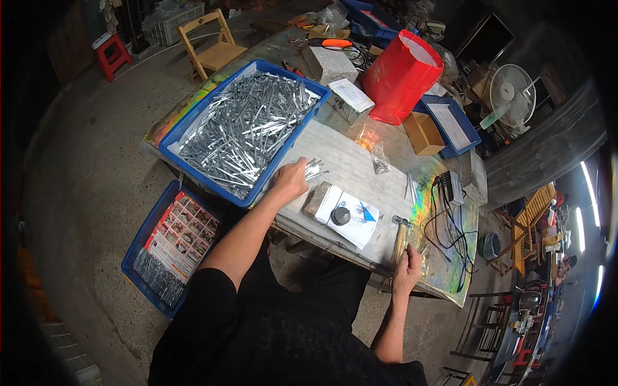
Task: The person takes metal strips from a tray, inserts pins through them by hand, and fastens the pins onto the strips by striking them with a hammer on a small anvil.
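My left hand (pixel 293 179) is closed beside the right edge of a large blue tray (pixel 168 143), gripping a small bunch of thin metal strips (pixel 314 170) that stick out past its fingers. Many similar loose silvery strips (pixel 248 125) fill that tray. At the table's right front, my right hand (pixel 407 269) is closed at the handle of a hammer (pixel 400 239), whose head points away from me. Between my hands, a dark round knob-like piece (pixel 340 216) rests on white paper (pixel 362 233) over a block (pixel 317 200).
Below the table at left stands another blue tray (pixel 134 249) with strips and a printed sheet. Black cables (pixel 444 225) and a power strip (pixel 454 188) lie at right. Behind are a red bag (pixel 400 77), a wooden box (pixel 423 134) and a fan (pixel 513 94).
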### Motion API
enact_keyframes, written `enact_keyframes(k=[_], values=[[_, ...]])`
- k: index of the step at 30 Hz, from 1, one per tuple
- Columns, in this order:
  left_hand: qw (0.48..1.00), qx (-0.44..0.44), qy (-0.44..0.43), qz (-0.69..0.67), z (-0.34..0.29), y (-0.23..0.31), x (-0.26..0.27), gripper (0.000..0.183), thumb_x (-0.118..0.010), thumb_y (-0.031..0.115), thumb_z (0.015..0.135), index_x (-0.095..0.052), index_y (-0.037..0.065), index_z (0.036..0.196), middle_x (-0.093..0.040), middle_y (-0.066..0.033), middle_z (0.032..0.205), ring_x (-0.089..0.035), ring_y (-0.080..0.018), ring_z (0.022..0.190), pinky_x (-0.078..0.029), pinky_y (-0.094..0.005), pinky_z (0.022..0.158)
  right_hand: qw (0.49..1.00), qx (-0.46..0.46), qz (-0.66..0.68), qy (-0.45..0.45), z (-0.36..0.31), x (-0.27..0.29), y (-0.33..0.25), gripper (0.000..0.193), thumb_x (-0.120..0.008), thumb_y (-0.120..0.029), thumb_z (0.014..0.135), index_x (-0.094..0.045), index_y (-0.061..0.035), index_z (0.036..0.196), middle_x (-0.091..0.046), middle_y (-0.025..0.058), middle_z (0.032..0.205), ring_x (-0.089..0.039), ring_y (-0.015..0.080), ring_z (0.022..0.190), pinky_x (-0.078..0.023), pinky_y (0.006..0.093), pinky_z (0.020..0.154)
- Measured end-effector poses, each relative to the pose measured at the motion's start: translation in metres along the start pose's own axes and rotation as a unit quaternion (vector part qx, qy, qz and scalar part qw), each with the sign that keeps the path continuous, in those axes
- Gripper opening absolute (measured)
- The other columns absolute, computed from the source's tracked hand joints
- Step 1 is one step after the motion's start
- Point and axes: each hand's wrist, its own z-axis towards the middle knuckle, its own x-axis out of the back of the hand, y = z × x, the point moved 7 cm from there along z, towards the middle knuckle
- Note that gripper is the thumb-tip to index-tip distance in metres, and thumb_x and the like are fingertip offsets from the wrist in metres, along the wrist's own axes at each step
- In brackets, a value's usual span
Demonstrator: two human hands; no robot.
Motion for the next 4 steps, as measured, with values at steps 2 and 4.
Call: enact_keyframes(k=[2, 4], values=[[1.000, -0.001, 0.003, -0.009, 0.001, 0.000, 0.003, 0.025, -0.048, 0.001, 0.064, -0.045, 0.000, 0.089, -0.055, -0.0271, 0.078, -0.054, -0.0409, 0.080, -0.042, -0.0446, 0.070, 0.999, 0.040, 0.002, 0.011, 0.008, -0.002, -0.021, 0.022, -0.049, -0.004, 0.078, -0.054, 0.0026, 0.098, -0.055, 0.0123, 0.089, -0.053, 0.0192, 0.079, -0.041, 0.0277, 0.070], [0.996, -0.040, 0.042, -0.069, 0.002, 0.003, 0.008, 0.034, -0.052, 0.001, 0.062, -0.045, 0.001, 0.095, -0.055, -0.0271, 0.078, -0.054, -0.0414, 0.080, -0.042, -0.0443, 0.071, 0.995, 0.095, 0.037, 0.004, 0.018, -0.009, -0.045, 0.022, -0.050, -0.002, 0.076, -0.055, 0.0024, 0.096, -0.056, 0.0130, 0.086, -0.053, 0.0207, 0.075, -0.041, 0.0278, 0.066]])
